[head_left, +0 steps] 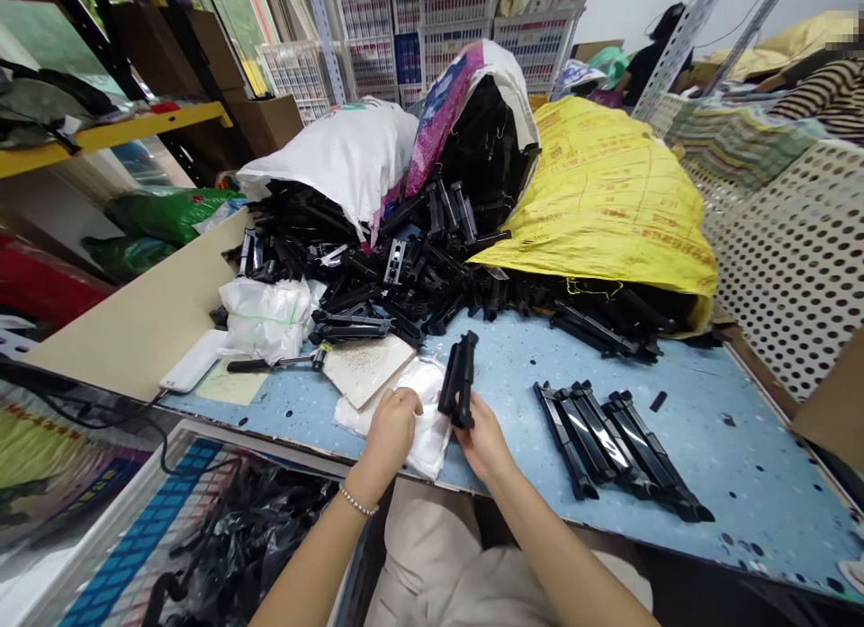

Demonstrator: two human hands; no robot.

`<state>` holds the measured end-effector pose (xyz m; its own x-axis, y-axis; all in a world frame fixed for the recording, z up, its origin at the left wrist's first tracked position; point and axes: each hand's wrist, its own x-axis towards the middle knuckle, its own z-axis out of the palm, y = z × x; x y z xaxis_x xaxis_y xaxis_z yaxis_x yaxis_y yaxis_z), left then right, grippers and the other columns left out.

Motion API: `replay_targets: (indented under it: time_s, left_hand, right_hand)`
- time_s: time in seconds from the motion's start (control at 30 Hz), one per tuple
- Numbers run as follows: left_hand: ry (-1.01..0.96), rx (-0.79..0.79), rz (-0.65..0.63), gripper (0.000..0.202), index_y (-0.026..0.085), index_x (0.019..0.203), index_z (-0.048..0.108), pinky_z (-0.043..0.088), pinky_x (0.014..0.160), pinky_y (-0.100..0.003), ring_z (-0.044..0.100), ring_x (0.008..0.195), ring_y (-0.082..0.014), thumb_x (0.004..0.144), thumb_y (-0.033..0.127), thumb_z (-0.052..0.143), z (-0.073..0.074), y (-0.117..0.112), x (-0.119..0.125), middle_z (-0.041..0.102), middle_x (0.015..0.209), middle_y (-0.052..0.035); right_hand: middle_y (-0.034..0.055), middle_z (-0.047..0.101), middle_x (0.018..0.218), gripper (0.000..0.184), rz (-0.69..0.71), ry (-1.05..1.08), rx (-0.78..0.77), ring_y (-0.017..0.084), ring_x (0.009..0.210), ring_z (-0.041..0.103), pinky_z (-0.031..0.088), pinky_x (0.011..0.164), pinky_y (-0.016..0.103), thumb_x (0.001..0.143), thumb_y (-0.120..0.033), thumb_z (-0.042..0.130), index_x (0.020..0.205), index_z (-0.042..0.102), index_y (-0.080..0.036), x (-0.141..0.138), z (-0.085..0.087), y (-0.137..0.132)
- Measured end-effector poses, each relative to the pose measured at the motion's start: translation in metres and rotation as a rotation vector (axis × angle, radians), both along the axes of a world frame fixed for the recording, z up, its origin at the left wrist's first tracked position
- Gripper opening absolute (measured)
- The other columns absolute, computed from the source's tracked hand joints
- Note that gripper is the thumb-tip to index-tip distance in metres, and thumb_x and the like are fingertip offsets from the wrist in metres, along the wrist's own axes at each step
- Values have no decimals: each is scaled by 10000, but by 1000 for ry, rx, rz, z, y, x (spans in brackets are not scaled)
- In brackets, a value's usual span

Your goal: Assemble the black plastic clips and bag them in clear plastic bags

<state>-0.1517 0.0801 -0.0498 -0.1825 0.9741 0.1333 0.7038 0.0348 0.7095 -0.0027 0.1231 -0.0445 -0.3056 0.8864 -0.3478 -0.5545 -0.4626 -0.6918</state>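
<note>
"What's hidden from you?"
"Some fingers of my right hand [484, 443], behind the black part [460, 375] I hold."
"And the yellow sack [607, 191]?"
"Its print is too blurred to read."

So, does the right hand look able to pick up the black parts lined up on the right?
Probably not now: the right hand holds black hardware, though nothing seems to block the lined-up black parts.

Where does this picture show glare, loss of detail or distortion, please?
In the head view, white glare lies on the row of black parts; in the head view, the black piece in the right hand is too dark for fine detail; in the head view, the perforated basket looks stretched near the right border.
</note>
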Motion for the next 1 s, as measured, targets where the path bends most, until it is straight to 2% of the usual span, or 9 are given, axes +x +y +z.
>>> replay_targets:
  time_s: [0.13, 0.23, 0.33, 0.43, 0.57, 0.67, 0.77, 0.9, 1.0]
  left_hand:
    - [77, 38, -52, 461, 144, 1083, 639, 387, 1041, -463, 533, 1161, -254, 738, -28, 385, 3, -2, -5, 590, 1245, -144]
    - [116, 78, -91, 578, 119, 1288, 519, 381, 1092, -424, 463, 1279, -235, 748, -27, 373, 4, 0, -7, 501, 1364, -154]
    - [134, 107, -112, 583, 129, 1362, 445, 375, 1114, -404, 434, 1319, -222, 795, 8, 377, 9, -7, -1, 454, 1413, -146]
    - [187, 140, -186, 659, 158, 1430, 352, 389, 1110, -412, 397, 1351, -221, 793, -14, 361, 21, -28, 13, 416, 1449, -136]
    - [183, 205, -437, 760, 208, 1483, 243, 435, 1081, -389, 412, 1342, -210, 775, -42, 362, 37, -60, 38, 433, 1444, -115]
    - [143, 174, -568, 789, 214, 1491, 209, 460, 1056, -361, 437, 1323, -205, 762, -32, 386, 49, -71, 51, 423, 1451, -114]
    - [149, 100, -566, 670, 212, 1443, 324, 483, 1028, -378, 501, 1262, -227, 809, 60, 477, 69, -81, 54, 501, 1377, -119]
    - [201, -13, -505, 489, 277, 1335, 479, 481, 1013, -377, 581, 1154, -236, 859, 186, 546, 105, -114, 30, 601, 1270, -76]
    - [207, -290, -397, 452, 301, 1277, 543, 485, 978, -325, 600, 1131, -233, 836, 200, 548, 102, -141, -9, 619, 1258, -50]
  right_hand:
    - [-24, 677, 773, 226, 119, -5, -32, 118, 682, 602, 491, 609, 209, 713, -314, 773, 881, 683, -194, 36, 0, -16]
    - [18, 672, 744, 202, 368, 136, -264, 134, 642, 603, 496, 544, 220, 739, -290, 747, 885, 684, -165, 62, -3, -34]
    - [46, 668, 787, 244, 542, 317, -464, 110, 645, 597, 492, 501, 167, 781, -299, 704, 948, 668, -125, 66, -11, -46]
    - [14, 654, 796, 249, 601, 448, -483, 60, 641, 573, 485, 514, 101, 776, -313, 710, 944, 648, -140, 56, -20, -46]
    - [-18, 642, 745, 216, 463, 261, -254, 58, 628, 555, 474, 538, 112, 736, -326, 740, 842, 643, -165, 47, -28, -39]
    - [-24, 637, 694, 150, 339, 71, -90, 101, 655, 556, 479, 609, 192, 712, -265, 748, 748, 651, -157, 46, -17, -43]
    - [0, 674, 791, 115, 376, -195, 204, 153, 794, 583, 475, 786, 277, 768, -247, 678, 833, 695, -154, 47, 10, -55]
    - [47, 676, 1005, 328, 745, -344, 488, 209, 961, 600, 476, 873, 361, 841, -330, 595, 1136, 654, -200, 72, 42, -59]
    - [95, 625, 1121, 362, 560, -897, 676, 236, 994, 585, 483, 838, 382, 901, -337, 510, 1236, 591, -226, 113, 43, -37]
